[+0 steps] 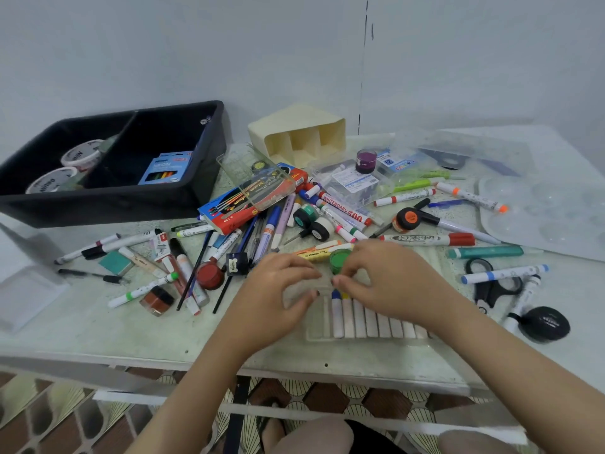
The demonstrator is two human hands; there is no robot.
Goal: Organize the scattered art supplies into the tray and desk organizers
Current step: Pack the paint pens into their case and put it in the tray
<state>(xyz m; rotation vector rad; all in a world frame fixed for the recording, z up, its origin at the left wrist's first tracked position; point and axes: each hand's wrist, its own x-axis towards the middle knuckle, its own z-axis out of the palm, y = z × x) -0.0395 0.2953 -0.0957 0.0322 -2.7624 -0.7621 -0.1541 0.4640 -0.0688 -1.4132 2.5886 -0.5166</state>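
Observation:
A clear plastic marker case [366, 335] lies at the table's front edge with a row of white markers [370, 319] in it. Both hands rest on its far end. My left hand [278, 290] and my right hand [386, 276] pinch the case's clear flap between fingertips. A green paint pot [339, 259] stands just beyond my right fingers. Markers, pens and brushes lie scattered across the middle of the table. The black two-part tray [108, 198] sits at the back left, and the cream desk organizer [301, 132] lies on its side behind the pile.
The tray holds tape rolls [82, 154] and a blue neon pencil box [165, 168]. Scissors [491, 283] and a black round object [545, 324] lie at the right. A clear palette [550, 217] and plastic boxes sit at the back right. A white lid [26, 296] lies far left.

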